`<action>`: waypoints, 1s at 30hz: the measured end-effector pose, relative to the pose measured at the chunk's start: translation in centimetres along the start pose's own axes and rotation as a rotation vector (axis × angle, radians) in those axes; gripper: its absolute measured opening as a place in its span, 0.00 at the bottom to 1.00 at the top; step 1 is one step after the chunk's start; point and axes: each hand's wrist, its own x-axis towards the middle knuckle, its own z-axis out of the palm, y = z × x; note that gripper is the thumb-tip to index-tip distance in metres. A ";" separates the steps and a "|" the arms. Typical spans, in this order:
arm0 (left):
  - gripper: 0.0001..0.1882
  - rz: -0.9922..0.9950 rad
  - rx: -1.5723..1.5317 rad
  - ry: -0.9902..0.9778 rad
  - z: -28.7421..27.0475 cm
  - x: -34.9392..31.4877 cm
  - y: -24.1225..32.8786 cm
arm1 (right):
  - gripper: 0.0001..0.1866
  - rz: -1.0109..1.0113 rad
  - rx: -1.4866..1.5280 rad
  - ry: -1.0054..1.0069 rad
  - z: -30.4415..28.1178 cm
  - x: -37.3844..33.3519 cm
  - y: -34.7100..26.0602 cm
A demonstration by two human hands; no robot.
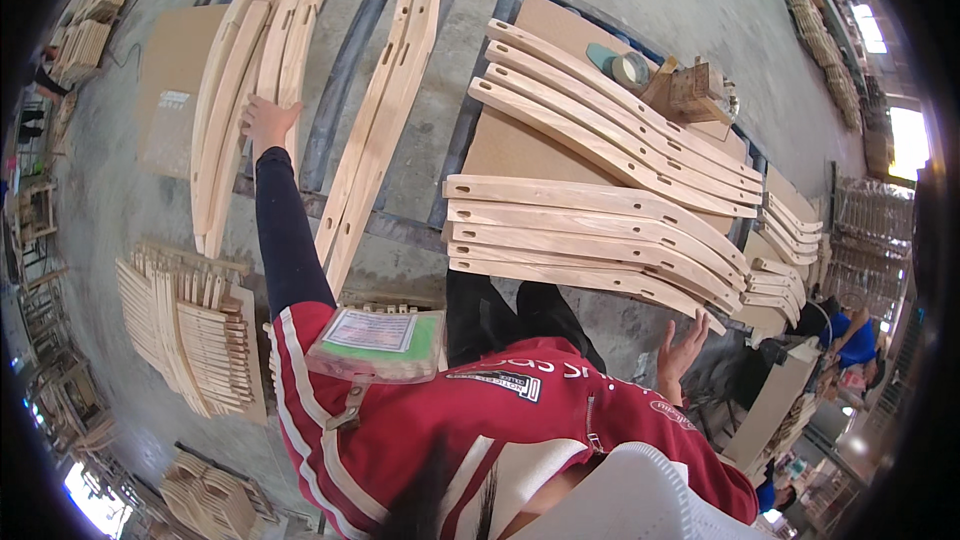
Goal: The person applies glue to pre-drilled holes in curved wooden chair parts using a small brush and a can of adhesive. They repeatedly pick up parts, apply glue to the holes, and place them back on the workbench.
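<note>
My left hand (270, 123) lies on curved pale wooden pieces with slots (285, 65), at the left of a roller conveyor. Its fingers are spread over the wood and not wrapped round it. On the right, my right hand (683, 352) is open at the near end of a bent wooden piece (590, 280), the closest in a row; its fingertips are at or against that end, and I cannot tell which. Behind this row lies a second group of slotted wooden pieces (620, 120). Between my hands, a pair of long pieces (385, 110) lies across the rollers.
Cardboard sheets (180, 70) lie under the wood on the conveyor rollers (350, 70). A tape roll (630, 70) and a small wooden block (697, 90) sit at the far right. Stacked wooden parts (190, 330) stand on the floor at left. A co-worker in blue (855, 335) is at right.
</note>
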 end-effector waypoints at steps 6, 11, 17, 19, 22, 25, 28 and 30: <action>0.56 0.019 -0.046 0.054 0.0 0.5 0.7 | 0.32 0.042 -0.016 -0.047 -0.3 -0.5 -1.3; 0.52 0.082 -0.097 0.020 -1.3 1.6 0.2 | 0.31 -0.031 0.011 -0.069 -0.1 1.6 -3.6; 0.46 0.111 -0.275 -0.045 -2.9 1.5 0.0 | 0.31 -0.135 0.091 -0.067 -0.1 5.3 -7.7; 0.40 0.090 -0.555 -0.193 -3.4 1.5 0.0 | 0.31 -0.185 0.121 -0.042 0.1 6.3 -8.5; 0.40 0.079 -0.876 -0.439 -3.7 1.5 -2.3 | 0.32 -0.254 0.205 -0.029 0.6 8.3 -10.3; 0.37 0.104 -0.966 -0.479 -5.4 -2.1 -3.0 | 0.32 -0.275 0.334 -0.028 0.4 9.4 -13.9; 0.36 0.065 -1.040 -0.378 -6.9 -8.1 -6.8 | 0.32 -0.370 0.569 -0.100 0.2 11.0 -19.7; 0.57 0.022 -1.089 -0.473 -11.9 -13.8 -6.1 | 0.33 -0.390 0.796 -0.205 0.8 11.4 -24.6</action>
